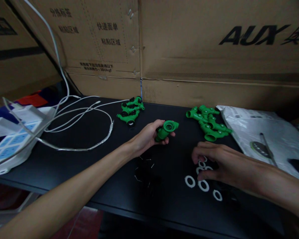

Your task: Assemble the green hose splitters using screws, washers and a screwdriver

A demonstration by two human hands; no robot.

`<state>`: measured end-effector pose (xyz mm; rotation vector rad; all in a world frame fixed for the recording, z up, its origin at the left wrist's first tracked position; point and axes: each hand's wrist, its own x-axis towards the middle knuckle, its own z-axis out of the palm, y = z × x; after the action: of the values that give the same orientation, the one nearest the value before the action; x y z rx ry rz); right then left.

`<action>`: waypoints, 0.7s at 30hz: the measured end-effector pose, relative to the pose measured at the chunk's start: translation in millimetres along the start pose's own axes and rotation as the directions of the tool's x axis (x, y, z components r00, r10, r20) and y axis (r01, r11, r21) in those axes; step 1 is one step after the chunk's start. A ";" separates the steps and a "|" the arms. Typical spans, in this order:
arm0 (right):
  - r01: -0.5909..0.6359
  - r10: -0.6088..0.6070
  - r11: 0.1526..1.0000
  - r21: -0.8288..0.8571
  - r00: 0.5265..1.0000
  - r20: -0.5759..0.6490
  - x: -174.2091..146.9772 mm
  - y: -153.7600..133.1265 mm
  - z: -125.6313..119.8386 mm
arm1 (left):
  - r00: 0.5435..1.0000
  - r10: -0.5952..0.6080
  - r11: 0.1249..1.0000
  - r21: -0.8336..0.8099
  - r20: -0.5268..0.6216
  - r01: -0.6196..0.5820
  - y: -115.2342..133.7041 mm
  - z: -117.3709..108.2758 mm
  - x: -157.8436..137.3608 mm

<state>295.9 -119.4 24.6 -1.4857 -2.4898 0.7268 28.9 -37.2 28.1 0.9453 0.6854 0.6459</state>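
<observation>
My left hand (153, 134) is closed around a green plastic hose fitting (168, 127), its round open end facing up. Lower on the right, my right hand (211, 161) reaches over a loose group of white ring washers (190, 181). Its fingers are curled and the thumb is apart from them, with rings visible in the gap; nothing shows as lifted. Several similar green fittings (210, 126) lie in a cluster beyond my right hand. Another group of green fittings with black parts (129, 114) rests beyond my left hand. Small dark pieces with pale edges (146, 172) lie below my left hand, too dim to name.
Large cardboard boxes (179, 46) stand along the back of the black table (89, 176). White cables (79, 149) loop across the left side by a power strip (17, 142). A pen (267, 147) lies on a silvery plastic bag (254, 129) at right.
</observation>
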 end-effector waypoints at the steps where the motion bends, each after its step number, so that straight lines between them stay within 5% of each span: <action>1: -0.004 0.004 1.000 -0.017 1.000 -0.005 -1.1 1.4 0.6 | 1.000 -0.003 1.000 -0.004 0.000 0.003 -0.1 -0.4 0.2; 17: -0.057 0.053 0.997 0.041 0.994 0.092 -7.6 -6.4 -2.4 | 1.000 -0.020 1.000 -0.011 -0.014 0.019 -2.4 -4.2 2.9; 21: -0.037 0.036 0.998 0.049 0.999 0.024 -4.7 -8.5 4.9 | 1.000 -0.024 1.000 -0.003 0.002 0.024 -3.7 -3.3 2.1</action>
<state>289.7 -128.4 24.9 -1.5181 -2.4486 0.8093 28.4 -35.7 23.0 0.9339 0.6929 0.6247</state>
